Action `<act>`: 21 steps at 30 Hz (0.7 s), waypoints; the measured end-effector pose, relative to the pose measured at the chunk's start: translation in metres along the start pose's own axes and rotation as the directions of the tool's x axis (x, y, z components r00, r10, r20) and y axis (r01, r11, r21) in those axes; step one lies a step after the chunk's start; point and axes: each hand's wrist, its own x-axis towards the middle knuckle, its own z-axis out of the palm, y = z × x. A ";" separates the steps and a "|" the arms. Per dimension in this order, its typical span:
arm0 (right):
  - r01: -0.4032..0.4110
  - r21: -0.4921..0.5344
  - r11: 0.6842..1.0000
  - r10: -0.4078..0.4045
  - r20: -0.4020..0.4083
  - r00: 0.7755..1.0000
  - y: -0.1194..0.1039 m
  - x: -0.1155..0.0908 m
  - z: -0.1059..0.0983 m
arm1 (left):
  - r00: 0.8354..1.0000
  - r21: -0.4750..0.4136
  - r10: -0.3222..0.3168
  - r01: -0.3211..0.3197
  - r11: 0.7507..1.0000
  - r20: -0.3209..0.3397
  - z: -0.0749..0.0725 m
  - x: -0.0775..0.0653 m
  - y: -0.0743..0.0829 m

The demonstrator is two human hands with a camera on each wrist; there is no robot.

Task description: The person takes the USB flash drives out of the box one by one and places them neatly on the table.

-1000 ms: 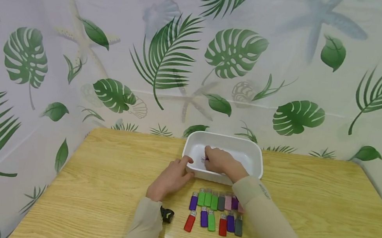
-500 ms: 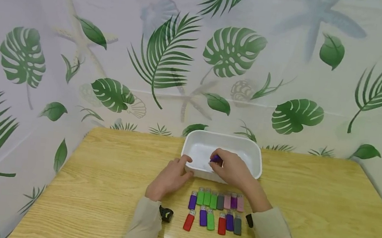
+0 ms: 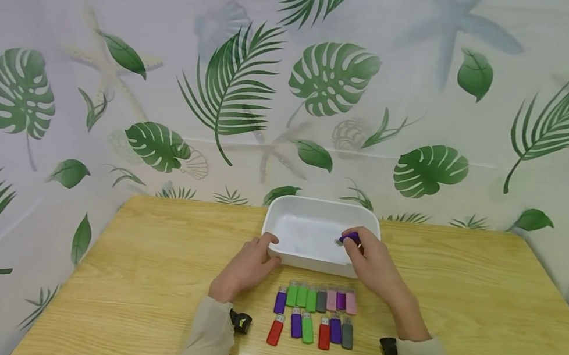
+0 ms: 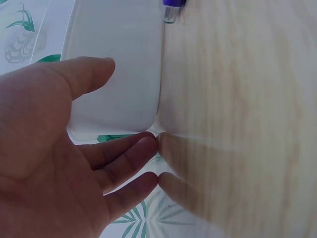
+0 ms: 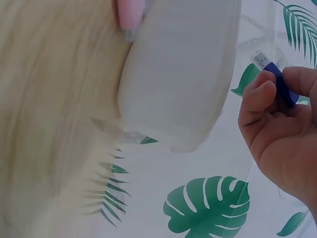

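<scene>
My right hand [image 3: 377, 267] pinches a purple USB flash drive [image 3: 349, 237] between thumb and fingers over the right end of a white plastic bin [image 3: 316, 265]. The drive's metal plug [image 5: 259, 60] points away from the fingertips in the right wrist view. At the bin's front left corner, my left hand [image 3: 248, 264] grips the rim, index finger over the edge and thumb along the front wall. Its other fingers [image 4: 131, 161] reach down beside the corner to the table in the left wrist view. The index finger is hidden there.
Two rows of USB drives lie before the bin on the wooden table [image 3: 164, 257]: green [image 3: 301, 295], pink [image 3: 351, 302], grey [image 3: 347, 333], red [image 3: 275, 330] and purple [image 3: 280, 300]. A leaf-printed cloth [image 3: 242, 178] hangs behind the table.
My right hand has drawn back and right from inside the bin, now with the purple USB flash drive plainly in its fingers. The left hand stays at the corner; the head view has shifted slightly.
</scene>
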 end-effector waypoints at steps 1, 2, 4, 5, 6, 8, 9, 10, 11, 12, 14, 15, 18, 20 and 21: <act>-0.008 0.006 1.000 0.007 0.008 1.000 0.001 -0.001 -0.001 | 1.000 -0.003 0.001 -0.001 1.000 -0.001 0.000 0.000 0.000; -0.013 0.006 1.000 0.013 0.017 1.000 0.001 -0.002 -0.001 | 1.000 -0.005 0.002 -0.002 1.000 -0.002 0.000 -0.001 0.000; -0.023 0.006 1.000 0.023 0.034 0.999 0.002 -0.003 -0.002 | 1.000 -0.006 0.004 -0.004 1.000 -0.001 0.000 -0.001 0.000; -0.024 0.002 1.000 0.024 0.038 0.999 0.002 -0.004 -0.002 | 1.000 -0.005 0.002 -0.002 1.000 0.000 0.001 -0.001 0.000; -0.027 0.000 1.000 0.027 0.039 0.999 0.002 -0.005 -0.002 | 1.000 -0.003 0.005 -0.005 1.000 0.002 0.001 -0.001 0.000; -0.032 -0.013 0.999 0.033 0.046 0.998 0.001 -0.005 -0.002 | 1.000 0.000 0.008 -0.008 1.000 0.003 0.002 -0.001 -0.001; -0.034 -0.020 0.999 0.035 0.050 0.998 0.001 -0.005 -0.001 | 1.000 0.002 0.009 -0.009 1.000 0.004 0.002 -0.001 -0.001; -0.036 -0.025 0.999 0.037 0.053 0.998 0.001 -0.006 -0.001 | 1.000 0.003 0.012 -0.012 1.000 0.003 0.002 -0.002 -0.002; -0.036 -0.033 0.999 0.038 0.055 0.998 0.001 -0.006 -0.001 | 1.000 0.004 0.011 -0.011 1.000 0.003 0.002 -0.002 -0.002; -0.035 -0.040 0.999 0.037 0.058 0.998 0.001 -0.006 -0.001 | 1.000 0.004 0.011 -0.011 1.000 0.003 0.003 -0.002 -0.002; -0.033 -0.051 0.998 0.036 0.062 0.997 0.001 -0.007 -0.001 | 1.000 0.001 0.008 -0.008 1.000 0.003 0.003 -0.002 -0.002; -0.034 -0.055 0.998 0.037 0.064 0.997 0.002 -0.007 -0.001 | 1.000 0.001 0.007 -0.007 1.000 0.003 0.003 -0.002 -0.002; -0.042 -0.065 0.997 0.047 0.066 0.997 0.002 -0.008 -0.002 | 1.000 -0.005 0.003 -0.003 1.000 0.004 0.002 -0.001 -0.002; -0.052 -0.069 0.996 0.057 0.068 0.996 0.003 -0.007 -0.003 | 1.000 -0.006 0.000 0.000 1.000 0.004 0.001 -0.001 -0.002; -0.055 -0.070 0.996 0.060 0.070 0.996 0.003 -0.008 -0.003 | 1.000 -0.006 -0.002 0.002 1.000 0.005 0.001 -0.001 -0.001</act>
